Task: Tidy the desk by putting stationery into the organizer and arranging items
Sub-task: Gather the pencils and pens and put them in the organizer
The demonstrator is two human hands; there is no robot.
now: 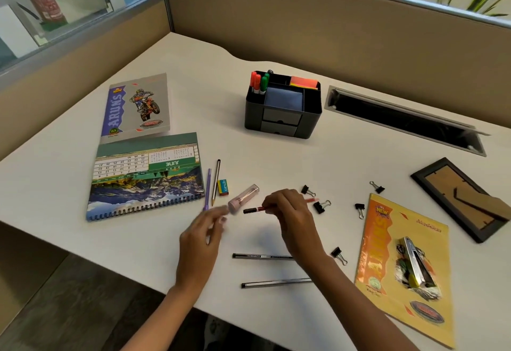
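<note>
My right hand (290, 212) grips a red pen (255, 209) just above the desk, its black tip pointing left. My left hand (203, 229) hovers beside it with loose fingers, blurred, close to a pink capped tube (243, 198) lying on the desk; whether the fingertips touch the tube I cannot tell. The black organizer (282, 127) stands further back, holding markers (258, 81) and sticky notes (304, 82). Two grey pens (262, 256) (273, 282) lie near the front edge. A purple pen (208, 189), a pencil (216, 182) and an eraser (223, 187) lie left of the tube.
A calendar (146, 176) and a grey notebook (138, 104) lie at the left. A yellow notebook (387, 240) with a stapler (414, 262) on it lies at the right, beside a face-down photo frame (464, 198). Several binder clips (320, 207) are scattered. A cable slot (401, 118) opens behind.
</note>
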